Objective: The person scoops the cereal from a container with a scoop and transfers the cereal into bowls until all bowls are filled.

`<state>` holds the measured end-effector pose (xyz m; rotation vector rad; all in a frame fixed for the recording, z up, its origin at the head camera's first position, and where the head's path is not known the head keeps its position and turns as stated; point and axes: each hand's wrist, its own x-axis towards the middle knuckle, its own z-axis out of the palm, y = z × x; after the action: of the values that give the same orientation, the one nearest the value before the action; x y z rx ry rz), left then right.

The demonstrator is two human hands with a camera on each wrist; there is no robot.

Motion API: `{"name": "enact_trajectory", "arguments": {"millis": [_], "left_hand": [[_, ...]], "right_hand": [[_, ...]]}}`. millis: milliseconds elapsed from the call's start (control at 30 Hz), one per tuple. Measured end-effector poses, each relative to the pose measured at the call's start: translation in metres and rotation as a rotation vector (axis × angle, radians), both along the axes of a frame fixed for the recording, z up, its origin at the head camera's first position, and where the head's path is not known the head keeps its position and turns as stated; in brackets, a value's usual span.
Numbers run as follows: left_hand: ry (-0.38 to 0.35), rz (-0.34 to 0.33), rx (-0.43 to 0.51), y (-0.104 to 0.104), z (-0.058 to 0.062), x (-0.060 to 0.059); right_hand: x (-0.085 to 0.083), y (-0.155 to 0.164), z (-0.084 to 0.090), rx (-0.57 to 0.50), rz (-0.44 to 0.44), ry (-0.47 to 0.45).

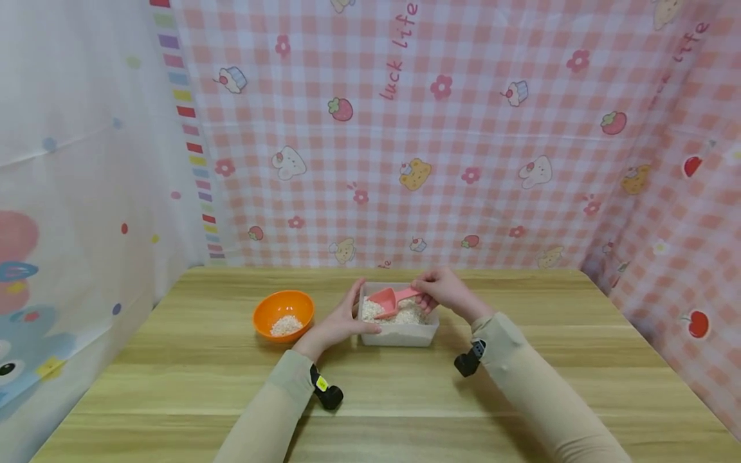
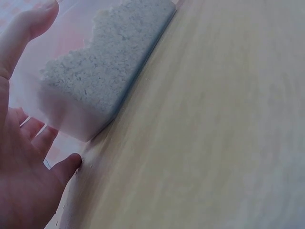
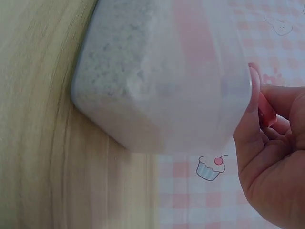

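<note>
Rice [image 1: 405,314] fills the clear tub [image 1: 399,334] at frame center. My left hand [image 1: 338,321] braces its side, fingers straight; my right hand [image 1: 442,289] pinches the pink scoop [image 1: 389,300]. I judge a shallow, level dig works best.

We see a table [image 1: 173,379] of pale wood grain, smooth with a soft sheen, possibly a laminate. On it stands a box [image 1: 399,334] of frosted, translucent plastic, its walls cloudy and matt; the rice [image 1: 405,315] inside looks dry, white and grainy. The pink scoop [image 1: 390,299] is smooth plastic, and the orange bowl [image 1: 283,312] is glossy plastic too. Behind, the checked backdrop [image 1: 463,128] looks like thin cloth or plastic sheeting, we cannot tell which. The sleeves [image 1: 521,373] are matt beige knit.
</note>
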<state>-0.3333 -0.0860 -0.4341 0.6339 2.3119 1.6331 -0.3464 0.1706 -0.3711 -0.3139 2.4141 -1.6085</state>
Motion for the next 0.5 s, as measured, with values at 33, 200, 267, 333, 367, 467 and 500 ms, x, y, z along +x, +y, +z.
{"name": "enact_trajectory", "arguments": {"millis": [33,200,267,333,367,467,500], "left_hand": [[0.004,0.0,0.0,-0.0004,-0.0003,-0.0002],[0.001,-0.015,0.015,-0.0009,-0.0017,-0.0002],[-0.005,-0.02,0.028,-0.0008,-0.0017,0.0007],[-0.012,-0.022,0.04,-0.0008,-0.0012,0.0011],[-0.013,-0.021,0.041,-0.0011,-0.0009,0.0013],[-0.014,-0.016,0.029,-0.0015,0.0009,0.0012],[-0.011,-0.016,0.026,-0.0016,0.0016,0.0009]], "right_hand": [[0.0,-0.0004,-0.0005,-0.004,0.001,-0.001],[0.0005,0.0004,-0.0046,-0.037,-0.011,-0.012],[0.0003,0.0011,-0.0066,-0.049,-0.015,-0.009],[0.0002,0.0013,-0.0079,-0.056,-0.019,-0.005],[0.0004,0.0011,-0.0081,-0.06,-0.022,-0.003],[0.0006,0.0016,-0.0076,-0.076,-0.033,-0.002],[0.0007,0.0017,-0.007,-0.084,-0.037,-0.002]]}}
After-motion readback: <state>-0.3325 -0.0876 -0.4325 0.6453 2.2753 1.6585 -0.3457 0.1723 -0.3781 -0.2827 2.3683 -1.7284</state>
